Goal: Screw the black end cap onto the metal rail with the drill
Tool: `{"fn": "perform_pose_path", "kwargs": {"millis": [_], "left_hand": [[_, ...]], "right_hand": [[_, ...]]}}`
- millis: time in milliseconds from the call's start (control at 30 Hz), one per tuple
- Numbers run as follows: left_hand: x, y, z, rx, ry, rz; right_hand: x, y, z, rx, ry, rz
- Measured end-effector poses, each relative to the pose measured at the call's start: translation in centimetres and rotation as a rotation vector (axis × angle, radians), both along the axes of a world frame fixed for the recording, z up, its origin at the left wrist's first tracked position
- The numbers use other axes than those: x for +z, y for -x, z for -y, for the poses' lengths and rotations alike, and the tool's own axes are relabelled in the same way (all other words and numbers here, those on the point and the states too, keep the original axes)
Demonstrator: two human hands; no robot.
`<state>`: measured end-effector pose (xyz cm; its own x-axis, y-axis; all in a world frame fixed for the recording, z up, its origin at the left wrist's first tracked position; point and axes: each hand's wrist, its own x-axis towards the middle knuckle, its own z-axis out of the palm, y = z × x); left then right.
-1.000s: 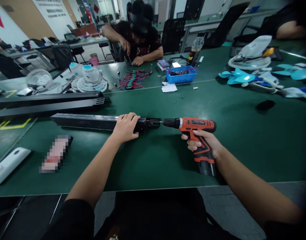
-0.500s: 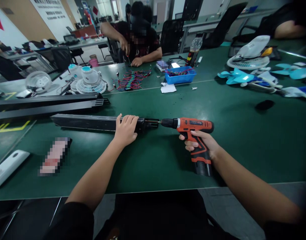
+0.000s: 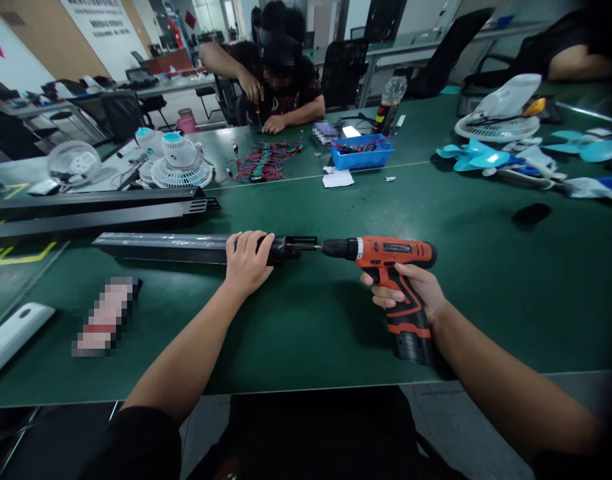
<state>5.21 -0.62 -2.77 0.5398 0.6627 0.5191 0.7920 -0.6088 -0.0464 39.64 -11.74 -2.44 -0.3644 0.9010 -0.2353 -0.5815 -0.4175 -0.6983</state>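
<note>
A long black metal profile (image 3: 161, 248) lies on the green table, its slotted end pointing right. My left hand (image 3: 249, 263) is wrapped over it near that end, fingers on top and thumb on the near side. In my right hand (image 3: 411, 287) is an orange and black cordless drill (image 3: 396, 252), gripped by its handle with the chuck facing left. The drill's thin bit (image 3: 311, 247) points into the profile's slotted end. Whether the bit touches a screw there I cannot make out.
More black profiles (image 3: 111, 215) lie at the left. A phone (image 3: 109, 317) and a white casing (image 3: 19, 340) are near the front left. Behind are fan parts (image 3: 181, 163), wired boards (image 3: 266, 160), a blue bin (image 3: 362, 157) and a bottle (image 3: 390, 107). A person works opposite.
The profile has rolled slightly under my left hand, showing more of its shiny top. The drill has shifted a little to the right, with more of the bit showing.
</note>
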Motion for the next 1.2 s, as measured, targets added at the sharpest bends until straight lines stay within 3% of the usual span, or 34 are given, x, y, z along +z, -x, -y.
{"fn": "perform_pose_path", "kwargs": {"millis": [267, 433, 633, 867, 1000, 1200], "left_hand": [[-0.6, -0.1, -0.3, 0.072, -0.171, 0.061], [-0.7, -0.3, -0.2, 0.095, -0.148, 0.085], [-1.0, -0.1, -0.4, 0.097, -0.091, 0.096], [-1.3, -0.1, -0.7, 0.102, -0.081, 0.11], [-1.4, -0.1, -0.8, 0.125, -0.068, 0.121], [-1.5, -0.1, -0.8, 0.126, -0.051, 0.11]], "right_hand": [[3.7, 0.7, 0.1, -0.032, 0.076, 0.005], [5.0, 1.0, 0.0, -0.051, 0.019, 0.051], [2.5, 0.9, -0.2, -0.029, -0.086, 0.085], [-0.6, 0.2, -0.5, 0.05, -0.099, 0.087], [-1.1, 0.3, -0.6, 0.065, -0.119, 0.106], [-0.5, 0.3, -0.8, 0.108, -0.1, 0.142]]}}
